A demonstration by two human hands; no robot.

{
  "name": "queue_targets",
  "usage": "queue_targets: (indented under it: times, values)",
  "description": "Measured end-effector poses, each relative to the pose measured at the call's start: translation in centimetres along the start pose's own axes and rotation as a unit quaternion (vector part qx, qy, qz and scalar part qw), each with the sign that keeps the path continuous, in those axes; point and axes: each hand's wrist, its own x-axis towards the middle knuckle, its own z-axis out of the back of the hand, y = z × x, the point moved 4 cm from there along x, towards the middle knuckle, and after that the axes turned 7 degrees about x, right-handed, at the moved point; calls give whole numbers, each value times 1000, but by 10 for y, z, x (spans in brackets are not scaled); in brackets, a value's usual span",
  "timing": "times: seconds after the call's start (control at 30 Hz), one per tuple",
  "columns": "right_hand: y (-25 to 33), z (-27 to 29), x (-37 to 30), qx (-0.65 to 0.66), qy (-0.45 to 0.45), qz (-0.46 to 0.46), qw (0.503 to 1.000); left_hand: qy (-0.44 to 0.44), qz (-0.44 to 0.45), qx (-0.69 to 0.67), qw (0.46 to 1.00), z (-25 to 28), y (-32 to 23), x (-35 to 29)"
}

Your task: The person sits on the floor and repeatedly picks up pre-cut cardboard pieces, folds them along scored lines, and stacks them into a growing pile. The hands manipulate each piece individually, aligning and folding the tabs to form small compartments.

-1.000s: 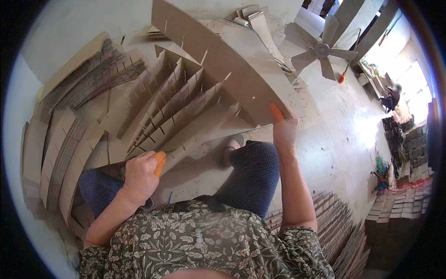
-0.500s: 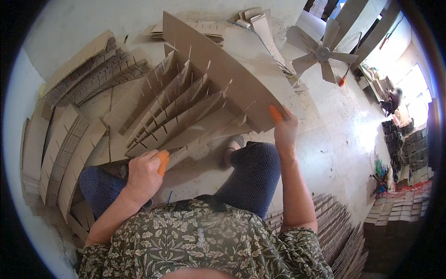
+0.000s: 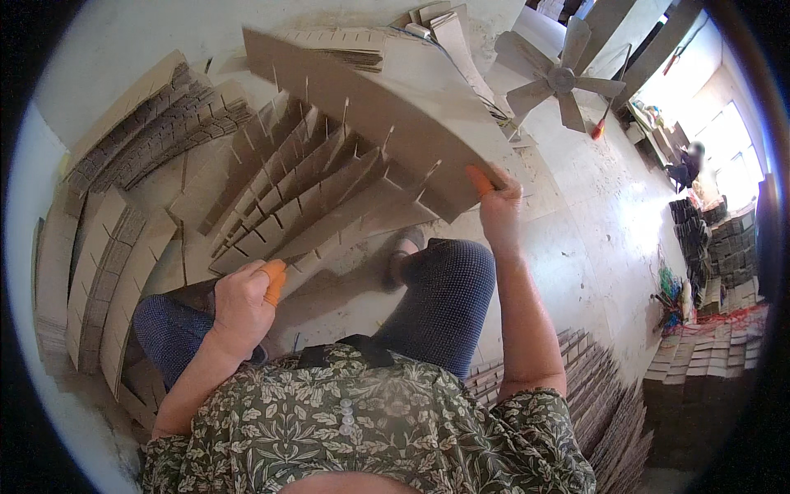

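My right hand point(image 3: 500, 218) is closed around the right end of a long brown cardboard strip point(image 3: 354, 103), with an orange cover on one finger. The strip stands on edge, slanting away to the far left across the upper edges of several slotted cardboard strips point(image 3: 284, 177). These fan out below it, and narrow tabs show along the crossing line. Near my left knee, my left hand point(image 3: 245, 303) is curled, with orange covers at its thumb side. It grips the near end of a slotted cardboard strip point(image 3: 362, 222); the fingertips are hidden.
Stacks of slotted cardboard point(image 3: 136, 123) lie at the left, with more bundles point(image 3: 103, 284) nearer. A fan point(image 3: 561, 80) stands at the far right. Cardboard piles point(image 3: 576, 395) flank my right leg. A person point(image 3: 687, 169) sits in the far right background.
The long strip has slid and tilted to the left, its far end now lower over the fan of strips. My left hand has shifted slightly left; both hands keep their grip.
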Motion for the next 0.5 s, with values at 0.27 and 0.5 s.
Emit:
queue_targets:
  times: [0.27,0.5]
  values:
    - [16,-3,-6,-87,-14,-90,992,-7,12,-10,1000,1,4,1]
    - [11,0,-22,-107,-8,-50,993,-10,11,-9,1000,0,0,2]
